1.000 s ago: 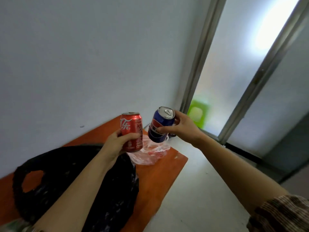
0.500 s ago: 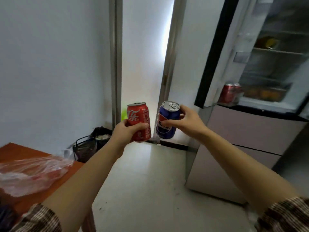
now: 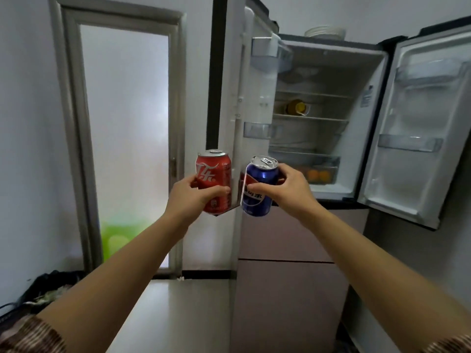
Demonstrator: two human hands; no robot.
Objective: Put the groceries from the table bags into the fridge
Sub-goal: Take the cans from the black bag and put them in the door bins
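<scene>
Red can (image 3: 214, 174) gripped in curled left hand (image 3: 190, 197), blue can (image 3: 265, 174) clasped in right hand (image 3: 293, 192), held side by side, just apart, before wide-open fridge (image 3: 318, 72).

A red aluminium drink can (image 3: 214, 183) stands upright in the left hand (image 3: 190, 197), just left of a slightly tilted blue aluminium can (image 3: 258, 192) in the right hand (image 3: 289, 191). Beyond them, the pale-fronted fridge (image 3: 331, 72) has both upper doors open.
</scene>
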